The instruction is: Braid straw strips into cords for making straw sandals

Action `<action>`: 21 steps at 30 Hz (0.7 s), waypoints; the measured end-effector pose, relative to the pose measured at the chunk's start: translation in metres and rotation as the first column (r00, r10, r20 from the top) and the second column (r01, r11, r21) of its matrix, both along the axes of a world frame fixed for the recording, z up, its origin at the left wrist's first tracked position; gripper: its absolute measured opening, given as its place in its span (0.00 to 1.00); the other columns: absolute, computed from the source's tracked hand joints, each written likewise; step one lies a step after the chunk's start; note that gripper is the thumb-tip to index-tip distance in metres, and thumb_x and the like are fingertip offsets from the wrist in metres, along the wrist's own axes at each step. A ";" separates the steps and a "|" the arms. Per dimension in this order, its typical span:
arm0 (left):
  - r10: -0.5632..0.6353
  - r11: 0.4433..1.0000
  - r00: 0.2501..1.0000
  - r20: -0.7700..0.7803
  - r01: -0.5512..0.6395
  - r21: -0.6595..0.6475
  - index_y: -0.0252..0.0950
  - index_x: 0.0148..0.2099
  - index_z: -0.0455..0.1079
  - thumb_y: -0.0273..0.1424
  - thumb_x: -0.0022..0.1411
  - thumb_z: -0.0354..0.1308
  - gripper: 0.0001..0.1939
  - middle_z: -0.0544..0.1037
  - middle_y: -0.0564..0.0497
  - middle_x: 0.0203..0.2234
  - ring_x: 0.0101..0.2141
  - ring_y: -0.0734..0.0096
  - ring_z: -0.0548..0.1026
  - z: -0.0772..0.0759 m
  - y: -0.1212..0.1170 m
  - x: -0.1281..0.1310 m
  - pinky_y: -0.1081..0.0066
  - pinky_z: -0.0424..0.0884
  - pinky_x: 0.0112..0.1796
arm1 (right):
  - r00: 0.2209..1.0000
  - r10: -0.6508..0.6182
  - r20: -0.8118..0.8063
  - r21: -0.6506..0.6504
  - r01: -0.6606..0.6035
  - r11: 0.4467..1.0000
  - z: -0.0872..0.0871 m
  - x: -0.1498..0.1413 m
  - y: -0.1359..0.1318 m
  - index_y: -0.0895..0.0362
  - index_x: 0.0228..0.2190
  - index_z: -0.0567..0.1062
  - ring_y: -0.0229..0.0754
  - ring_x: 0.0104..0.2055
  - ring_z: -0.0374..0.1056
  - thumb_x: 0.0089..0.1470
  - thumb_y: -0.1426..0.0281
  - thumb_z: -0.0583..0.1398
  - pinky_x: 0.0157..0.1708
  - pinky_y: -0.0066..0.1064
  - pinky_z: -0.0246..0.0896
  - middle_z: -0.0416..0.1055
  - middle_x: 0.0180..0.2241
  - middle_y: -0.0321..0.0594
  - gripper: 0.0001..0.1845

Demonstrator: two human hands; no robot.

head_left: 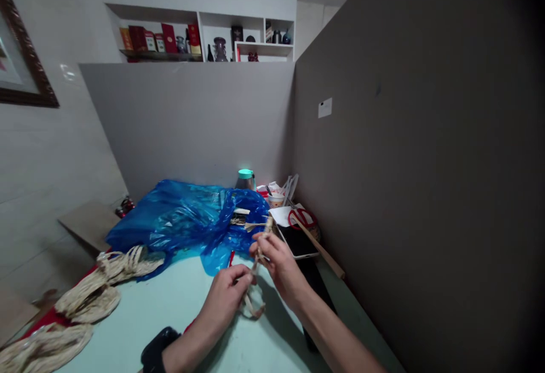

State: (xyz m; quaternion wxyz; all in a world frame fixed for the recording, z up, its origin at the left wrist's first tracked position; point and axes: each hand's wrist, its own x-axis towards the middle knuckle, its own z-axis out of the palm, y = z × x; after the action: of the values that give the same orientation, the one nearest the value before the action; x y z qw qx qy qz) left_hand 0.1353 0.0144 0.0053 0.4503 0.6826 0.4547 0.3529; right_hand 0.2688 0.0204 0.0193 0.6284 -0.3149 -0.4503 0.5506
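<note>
Low over the pale green table (183,310), my two hands work on one thin tan fibre strand (254,311). My left hand (227,293) is closed, pinching it between thumb and fingers, and a loop of it hangs below. Slightly higher and to the right, my right hand (276,259) also closes on the strand, with part of it sticking up above the fingers. Whether the strand is braided or twisted is too blurred to tell. Coiled bundles of similar tan fibre (87,299) lie along the table's left side.
Behind my hands spreads a crumpled blue plastic bag (183,214), with pale strips at its opening. To the right are red-handled scissors (303,218), a dark-screened device (298,242) and a wooden stick (321,248). A flask (245,180) stands against the grey partition (191,117).
</note>
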 end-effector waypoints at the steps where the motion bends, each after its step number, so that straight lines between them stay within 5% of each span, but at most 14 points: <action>1: -0.003 0.999 0.999 -0.045 0.005 0.036 0.35 0.27 0.65 0.39 0.59 0.48 0.14 0.57 0.59 0.14 0.17 0.76 0.56 0.000 -0.004 -0.002 0.74 0.52 0.20 | 0.999 -0.004 -0.043 -0.003 0.004 1.000 0.003 0.002 0.000 0.59 0.34 0.74 0.37 0.31 0.65 0.49 0.60 0.64 0.32 0.27 0.60 0.70 0.28 0.37 0.15; 5: 0.021 0.975 0.971 -0.239 0.033 0.221 0.36 0.24 0.62 0.31 0.62 0.46 0.14 0.65 0.53 0.21 0.26 0.69 0.64 -0.001 -0.029 -0.010 0.69 0.57 0.30 | 0.977 -0.048 -0.210 -0.007 0.048 0.999 0.018 0.018 0.000 0.59 0.29 0.71 0.31 0.21 0.56 0.45 0.54 0.65 0.22 0.22 0.55 0.57 0.19 0.28 0.20; 10: -0.011 0.913 0.890 -0.455 0.195 0.359 0.36 0.29 0.63 0.21 0.58 0.47 0.09 0.70 0.48 0.29 0.30 0.65 0.66 -0.004 -0.056 -0.019 0.67 0.58 0.33 | 0.944 -0.102 -0.314 -0.033 0.097 0.995 0.025 0.041 0.005 0.58 0.26 0.67 0.26 0.15 0.34 0.42 0.62 0.68 0.10 0.17 0.32 0.44 0.15 0.21 0.18; 16: 0.037 0.730 0.647 -0.762 0.503 0.462 0.35 0.35 0.66 0.18 0.52 0.51 0.09 0.72 0.47 0.31 0.29 0.66 0.68 0.007 -0.076 -0.012 0.68 0.63 0.29 | 0.940 -0.132 -0.313 -0.054 0.121 0.991 0.020 0.045 0.010 0.58 0.24 0.66 0.25 0.13 0.35 0.43 0.63 0.68 0.08 0.15 0.35 0.45 0.14 0.20 0.17; 21: 0.062 0.663 0.621 -0.781 0.559 0.497 0.34 0.34 0.66 0.19 0.48 0.53 0.10 0.72 0.47 0.29 0.27 0.66 0.68 0.003 -0.083 -0.011 0.68 0.61 0.24 | 0.951 -0.148 -0.270 -0.059 0.137 0.989 0.017 0.040 0.009 0.57 0.25 0.66 0.25 0.13 0.36 0.43 0.62 0.67 0.08 0.15 0.36 0.45 0.15 0.20 0.17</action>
State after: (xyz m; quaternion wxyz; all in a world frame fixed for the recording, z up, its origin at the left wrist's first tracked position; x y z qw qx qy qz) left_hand 0.1247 -0.0687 0.0081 -0.0244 0.9415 0.3162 0.1142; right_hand 0.3086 0.0297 0.0360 0.7162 -0.2800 -0.3242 0.5509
